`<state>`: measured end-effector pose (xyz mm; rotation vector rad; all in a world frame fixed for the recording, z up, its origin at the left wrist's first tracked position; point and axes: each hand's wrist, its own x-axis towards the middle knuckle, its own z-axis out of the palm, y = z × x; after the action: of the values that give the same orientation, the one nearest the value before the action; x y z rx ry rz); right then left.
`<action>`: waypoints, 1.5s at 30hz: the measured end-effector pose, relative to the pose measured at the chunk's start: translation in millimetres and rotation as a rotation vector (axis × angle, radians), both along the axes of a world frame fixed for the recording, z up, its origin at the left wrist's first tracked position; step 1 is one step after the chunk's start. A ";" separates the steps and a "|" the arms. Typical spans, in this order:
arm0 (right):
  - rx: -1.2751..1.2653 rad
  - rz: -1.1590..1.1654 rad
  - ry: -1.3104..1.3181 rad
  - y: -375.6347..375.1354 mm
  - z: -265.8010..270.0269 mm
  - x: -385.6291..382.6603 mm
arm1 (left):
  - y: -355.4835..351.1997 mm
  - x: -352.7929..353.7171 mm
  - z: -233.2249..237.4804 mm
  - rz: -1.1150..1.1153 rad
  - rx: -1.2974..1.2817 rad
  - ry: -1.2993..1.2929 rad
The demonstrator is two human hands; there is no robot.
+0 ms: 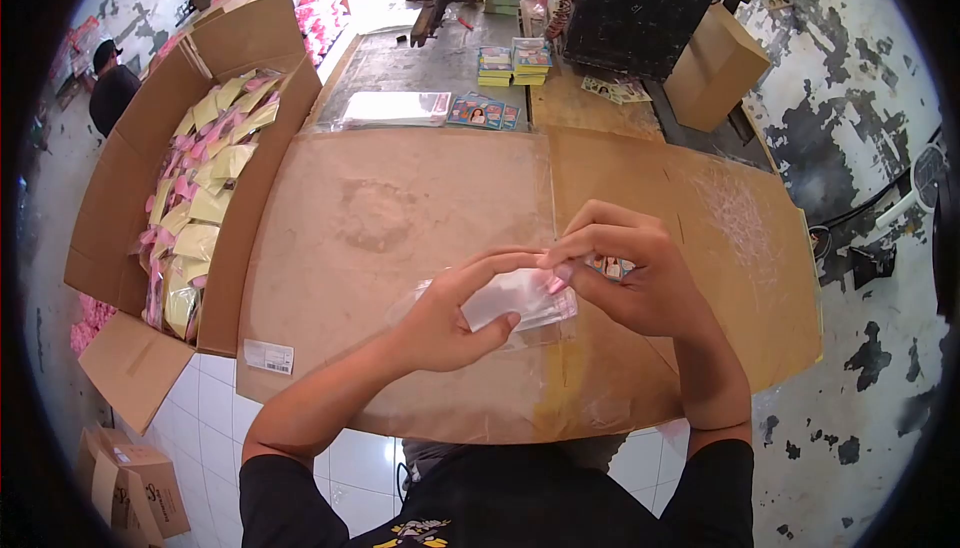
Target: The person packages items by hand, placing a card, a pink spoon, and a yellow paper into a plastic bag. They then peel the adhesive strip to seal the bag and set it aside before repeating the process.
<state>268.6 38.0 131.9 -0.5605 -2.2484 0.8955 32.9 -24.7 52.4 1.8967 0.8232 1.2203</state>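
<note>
My left hand (455, 313) arches over a stack of clear plastic bags (520, 316) on the cardboard-covered table. Its fingers are stretched toward my right hand, and its thumb is held apart over the bags. With my right hand (630, 273), I pinch a small pink piece (555, 286) at the right end of the bags. What this piece is I cannot make out. The fingertips of both hands meet there. A printed card (613, 267) shows partly beneath my right hand, the rest of it hidden.
On the left stands a large open carton (230, 278) full of pink-and-yellow bagged items (205, 203). Along the table's far side lie a white stack (395, 109), picture cards (483, 113) and piled cards (530, 60). A black box (640, 8) stands behind. A person (113, 88) is at far left.
</note>
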 end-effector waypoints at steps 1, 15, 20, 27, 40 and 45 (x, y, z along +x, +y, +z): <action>0.005 -0.048 -0.025 -2.2 1.2 -1.4 | -3.5 0.8 2.2 -0.002 0.016 0.005; 0.282 -0.256 0.110 -14.9 -18.0 -22.4 | -11.4 8.8 6.7 0.079 -0.362 -0.339; 0.841 -0.244 -0.132 -18.2 -20.3 -29.9 | -12.3 9.2 -3.9 0.170 -0.267 -0.160; 1.025 -0.231 -0.368 -16.0 -37.1 -28.9 | -13.8 8.9 -1.9 0.164 -0.145 0.119; -0.629 -0.338 0.086 48.2 -12.4 161.6 | -1.1 4.8 -14.6 0.007 -0.522 -0.219; -0.140 -0.863 -0.127 79.6 -52.4 219.2 | -2.8 7.5 -10.7 0.059 -0.467 -0.091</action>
<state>487.8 117.6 79.5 -1.5251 -1.7523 0.5621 40.4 -27.5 41.8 1.4393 1.0188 1.0301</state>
